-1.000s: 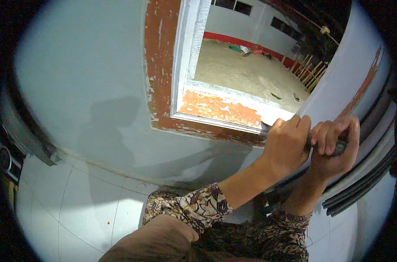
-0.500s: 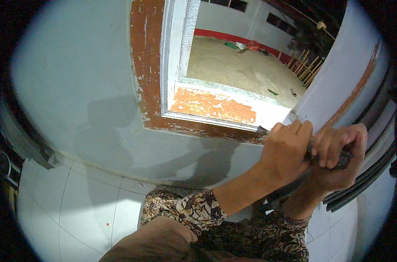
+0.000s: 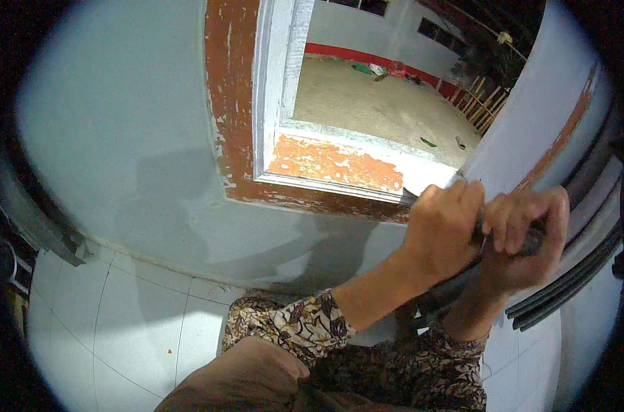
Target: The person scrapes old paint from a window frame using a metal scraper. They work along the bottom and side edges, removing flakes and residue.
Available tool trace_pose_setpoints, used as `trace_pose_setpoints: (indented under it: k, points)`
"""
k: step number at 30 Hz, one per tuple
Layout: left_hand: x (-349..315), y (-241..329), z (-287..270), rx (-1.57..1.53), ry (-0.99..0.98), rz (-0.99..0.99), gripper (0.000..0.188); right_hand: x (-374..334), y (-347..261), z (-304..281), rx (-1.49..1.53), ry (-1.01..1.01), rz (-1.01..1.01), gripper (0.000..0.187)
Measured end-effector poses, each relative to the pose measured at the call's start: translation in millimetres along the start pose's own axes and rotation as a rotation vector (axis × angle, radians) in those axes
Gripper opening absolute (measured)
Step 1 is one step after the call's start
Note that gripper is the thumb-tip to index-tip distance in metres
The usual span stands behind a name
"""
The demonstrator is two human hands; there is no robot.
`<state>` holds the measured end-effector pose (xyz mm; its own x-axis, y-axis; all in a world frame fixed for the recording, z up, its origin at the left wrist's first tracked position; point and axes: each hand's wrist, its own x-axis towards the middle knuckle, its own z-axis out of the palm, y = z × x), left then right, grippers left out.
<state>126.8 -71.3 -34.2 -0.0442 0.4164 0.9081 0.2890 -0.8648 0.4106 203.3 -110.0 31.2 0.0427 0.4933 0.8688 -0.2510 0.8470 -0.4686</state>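
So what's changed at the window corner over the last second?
Little has. Both hands stay clamped together on the dark tool: the left hand in front, the right hand behind, at the lower right corner of the window frame. They sit slightly lower and further right in the picture, mostly because the view shifted. Nothing was let go or picked up. The tiled floor looks unchanged.

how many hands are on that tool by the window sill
2: the left hand grips it beside the right hand, both touching, at the window sill's right corner. The dark tool is mostly hidden.
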Motion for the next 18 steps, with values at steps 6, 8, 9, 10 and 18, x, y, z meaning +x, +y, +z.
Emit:
trace_pose_setpoints:
  k: [6,8,9,10,18]
  points:
    - [12,-13,5,0.111,-0.107,-0.050,0.036,12,15,3,0.024,0.065,0.042,0.032]
    - [8,-4,5,0.117,-0.041,-0.027,0.035,10,5,2,0.037,0.068,0.082,0.033]
    - [6,2,4,0.128,-0.037,-0.023,0.035,7,-1,1,0.040,0.051,0.064,0.033]
    - [3,6,3,0.091,-0.015,-0.024,0.033,4,-7,1,0.046,0.024,0.046,0.033]
    - [9,-1,2,0.065,0.022,-0.001,0.033,8,3,0,0.113,0.038,0.047,0.033]
